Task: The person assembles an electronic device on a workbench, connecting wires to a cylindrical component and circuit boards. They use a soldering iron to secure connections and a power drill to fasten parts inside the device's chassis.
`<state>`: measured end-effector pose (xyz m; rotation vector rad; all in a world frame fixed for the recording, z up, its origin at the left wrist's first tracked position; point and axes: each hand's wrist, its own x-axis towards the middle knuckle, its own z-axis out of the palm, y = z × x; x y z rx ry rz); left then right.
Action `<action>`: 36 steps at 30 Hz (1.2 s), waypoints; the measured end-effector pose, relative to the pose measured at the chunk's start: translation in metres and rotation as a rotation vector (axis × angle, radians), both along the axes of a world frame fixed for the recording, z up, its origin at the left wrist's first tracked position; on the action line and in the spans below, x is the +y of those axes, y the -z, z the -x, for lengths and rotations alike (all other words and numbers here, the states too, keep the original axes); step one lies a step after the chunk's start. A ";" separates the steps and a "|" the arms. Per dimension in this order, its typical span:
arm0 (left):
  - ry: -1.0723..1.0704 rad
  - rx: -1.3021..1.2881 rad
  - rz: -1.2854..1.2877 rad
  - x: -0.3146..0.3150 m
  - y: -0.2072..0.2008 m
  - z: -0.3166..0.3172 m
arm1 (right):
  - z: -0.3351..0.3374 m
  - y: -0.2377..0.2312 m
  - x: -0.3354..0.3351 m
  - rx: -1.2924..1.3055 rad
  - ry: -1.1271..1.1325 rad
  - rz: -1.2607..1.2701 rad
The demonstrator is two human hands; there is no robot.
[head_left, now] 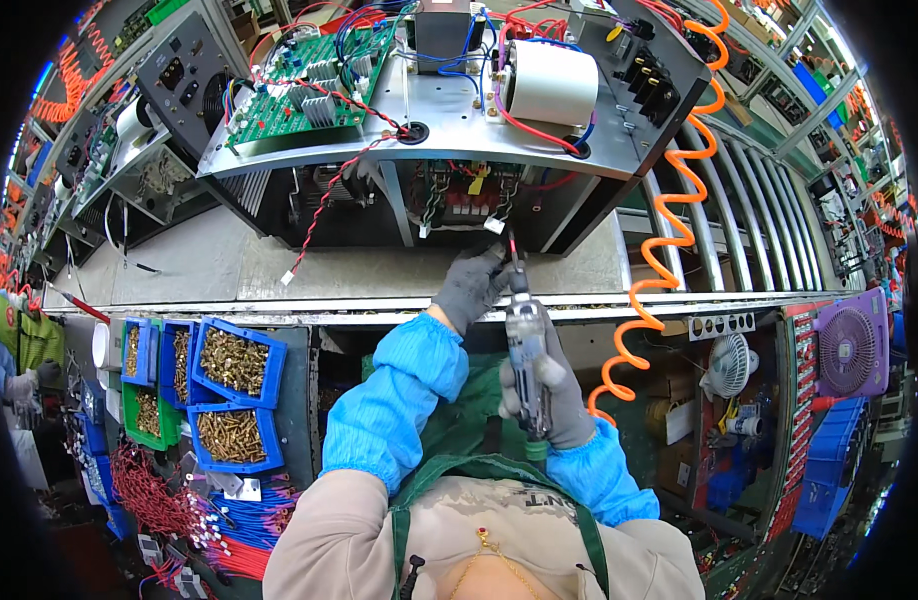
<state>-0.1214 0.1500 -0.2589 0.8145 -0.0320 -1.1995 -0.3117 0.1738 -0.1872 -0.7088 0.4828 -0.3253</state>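
My right hand (569, 395), in a grey glove, is wrapped round a power screwdriver (525, 335) with a clear grey body. The bit points away from me, to the lower front edge of a metal equipment chassis (459, 150). Beside the bit, my left hand (469, 288), also gloved in grey, has its fingers drawn together at that edge; whatever they pinch is hidden. White connectors (494, 226) on twisted wires hang just above. On the chassis top sit a green circuit board (314, 95) and a white cylinder (554, 82).
Blue bins (241, 360) and a green bin (147, 415) of brass-coloured screws stand at left, above red and blue wire bundles (149, 490). An orange coiled hose (669, 240) hangs at right, by metal rollers (749, 210). A purple fan (849, 345) stands far right. Another person's gloved hand (47, 372) shows far left.
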 end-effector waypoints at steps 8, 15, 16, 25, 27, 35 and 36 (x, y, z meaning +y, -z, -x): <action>0.083 -1.220 -0.097 -0.010 0.073 -0.027 | 0.045 0.013 -0.003 0.177 -0.068 0.156; -0.039 -1.154 0.045 -0.009 0.040 -0.015 | 0.053 0.017 -0.007 0.257 -0.054 0.180; 0.041 -0.544 0.014 -0.009 0.030 -0.015 | 0.052 0.018 -0.008 0.259 -0.051 0.184; 0.040 -0.133 -0.053 -0.006 0.008 -0.004 | 0.049 0.017 -0.010 0.248 -0.070 0.237; 0.029 0.001 -0.100 -0.007 -0.004 -0.003 | 0.048 0.013 -0.012 0.270 -0.084 0.258; 0.113 -0.159 -0.129 -0.009 -0.005 -0.010 | 0.048 0.007 -0.012 0.291 -0.098 0.258; 0.159 -0.233 -0.184 -0.008 -0.005 -0.012 | 0.049 0.008 -0.013 0.296 -0.109 0.261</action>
